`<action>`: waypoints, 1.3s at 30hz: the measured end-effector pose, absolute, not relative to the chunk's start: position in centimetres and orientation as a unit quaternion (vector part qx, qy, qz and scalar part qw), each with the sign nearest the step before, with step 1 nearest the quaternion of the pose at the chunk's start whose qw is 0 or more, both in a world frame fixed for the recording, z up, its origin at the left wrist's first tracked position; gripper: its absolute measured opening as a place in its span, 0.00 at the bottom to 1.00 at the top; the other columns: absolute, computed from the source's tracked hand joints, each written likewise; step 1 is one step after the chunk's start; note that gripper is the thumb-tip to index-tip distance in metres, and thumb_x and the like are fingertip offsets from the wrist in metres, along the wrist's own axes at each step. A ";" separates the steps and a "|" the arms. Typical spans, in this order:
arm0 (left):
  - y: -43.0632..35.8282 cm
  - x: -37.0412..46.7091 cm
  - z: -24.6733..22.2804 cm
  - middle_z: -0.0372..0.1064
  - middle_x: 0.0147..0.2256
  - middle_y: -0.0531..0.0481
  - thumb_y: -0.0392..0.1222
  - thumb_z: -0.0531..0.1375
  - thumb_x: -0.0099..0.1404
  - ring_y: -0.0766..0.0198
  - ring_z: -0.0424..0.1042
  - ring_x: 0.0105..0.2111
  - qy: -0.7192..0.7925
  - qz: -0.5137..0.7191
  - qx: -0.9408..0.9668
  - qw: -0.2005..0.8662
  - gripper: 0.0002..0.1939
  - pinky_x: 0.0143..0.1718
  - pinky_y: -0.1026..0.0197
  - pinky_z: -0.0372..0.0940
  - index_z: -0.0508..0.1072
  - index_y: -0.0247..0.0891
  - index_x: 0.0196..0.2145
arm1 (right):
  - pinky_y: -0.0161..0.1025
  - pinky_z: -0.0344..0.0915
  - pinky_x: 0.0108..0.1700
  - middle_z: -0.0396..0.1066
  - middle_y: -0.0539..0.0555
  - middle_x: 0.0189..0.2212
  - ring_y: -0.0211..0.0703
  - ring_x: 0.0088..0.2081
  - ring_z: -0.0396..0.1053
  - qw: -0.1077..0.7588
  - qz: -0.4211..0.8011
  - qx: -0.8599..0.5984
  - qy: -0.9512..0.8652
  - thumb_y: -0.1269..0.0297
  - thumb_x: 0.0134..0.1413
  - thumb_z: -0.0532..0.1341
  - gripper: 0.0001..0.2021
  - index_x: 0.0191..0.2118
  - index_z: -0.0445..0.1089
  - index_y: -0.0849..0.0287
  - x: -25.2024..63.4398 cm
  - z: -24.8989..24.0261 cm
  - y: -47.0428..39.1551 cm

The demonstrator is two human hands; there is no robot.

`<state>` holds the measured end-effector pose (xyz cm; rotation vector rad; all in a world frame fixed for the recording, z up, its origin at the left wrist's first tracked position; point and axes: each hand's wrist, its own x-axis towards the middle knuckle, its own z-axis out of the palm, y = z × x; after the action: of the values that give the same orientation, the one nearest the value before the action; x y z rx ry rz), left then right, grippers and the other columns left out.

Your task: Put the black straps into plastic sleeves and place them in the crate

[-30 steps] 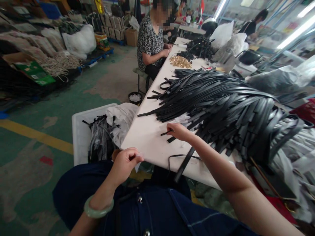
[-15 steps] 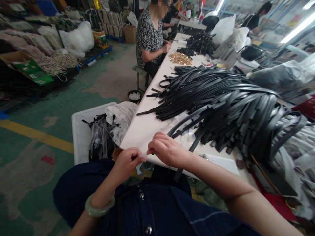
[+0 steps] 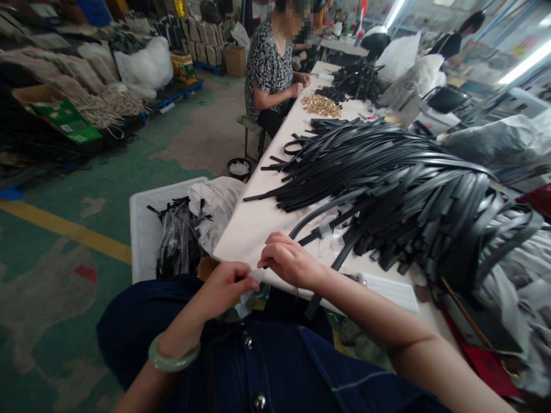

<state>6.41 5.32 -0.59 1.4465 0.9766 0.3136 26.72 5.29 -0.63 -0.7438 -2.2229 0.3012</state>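
- A pale green bracelet (image 3: 172, 358) rings the wrist, at 7 o'clock from the left hand (image 3: 230, 285).
- The left hand pinches a strip of whitish film (image 3: 244, 304) between thumb and fingers; the strip hangs at their 6 o'clock.
- The right hand (image 3: 293, 263), just beside it at 2 o'clock, has its fingers curled tight around a black strap (image 3: 312, 217), which arcs back to 2 o'clock.
- At 10 o'clock from the left hand, a white crate (image 3: 142, 232) holds more dark straps (image 3: 177, 238) with clear plastic, beside white cloth (image 3: 219, 201).
- On the white tabletop (image 3: 253, 223), a big heap of black straps (image 3: 387, 178) lies at 2 o'clock from the right hand.
- Farther, towards 12 o'clock, small gold pieces (image 3: 322, 106) lie piled.
- Beyond them, a co-worker (image 3: 269, 63) in a patterned top sits at the tabletop's left edge.
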 end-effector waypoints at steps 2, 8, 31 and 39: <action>5.3 6.4 -0.7 0.60 0.19 0.55 0.49 0.62 0.55 0.68 0.57 0.22 0.425 0.134 0.633 0.633 0.15 0.25 0.65 0.54 0.71 0.33 0.22 | 0.39 0.62 0.40 0.64 0.52 0.27 0.40 0.33 0.61 0.389 0.122 -0.302 -0.862 0.69 0.61 0.56 0.02 0.37 0.61 0.58 26.7 -0.7 5.3; 5.2 6.3 -1.0 0.57 0.19 0.56 0.49 0.62 0.55 0.70 0.55 0.22 0.418 0.142 0.628 0.641 0.15 0.24 0.66 0.52 0.69 0.33 0.21 | 0.38 0.62 0.41 0.65 0.52 0.27 0.41 0.33 0.60 0.359 0.107 -0.278 -0.885 0.71 0.62 0.53 0.02 0.36 0.60 0.58 26.5 -0.6 5.1; 5.6 9.0 -3.7 0.66 0.20 0.54 0.45 0.62 0.54 0.65 0.63 0.23 0.501 0.178 0.680 0.505 0.11 0.27 0.64 0.55 0.73 0.35 0.22 | 0.43 0.64 0.45 0.71 0.57 0.34 0.44 0.39 0.67 0.290 0.162 -0.434 -0.837 0.72 0.62 0.52 0.15 0.54 0.60 0.62 28.3 -6.7 5.1; 5.7 7.2 -2.5 0.68 0.23 0.52 0.46 0.60 0.57 0.65 0.66 0.26 0.481 0.213 0.682 0.508 0.14 0.31 0.64 0.59 0.71 0.35 0.20 | 0.52 0.46 0.60 0.69 0.57 0.40 0.50 0.48 0.63 0.037 0.140 -0.482 -0.864 0.64 0.55 0.63 0.08 0.40 0.70 0.58 33.1 -8.3 8.3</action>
<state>7.15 5.73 -2.46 1.6436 1.1578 0.5134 33.11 8.27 -8.30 -1.4805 -2.6513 0.4287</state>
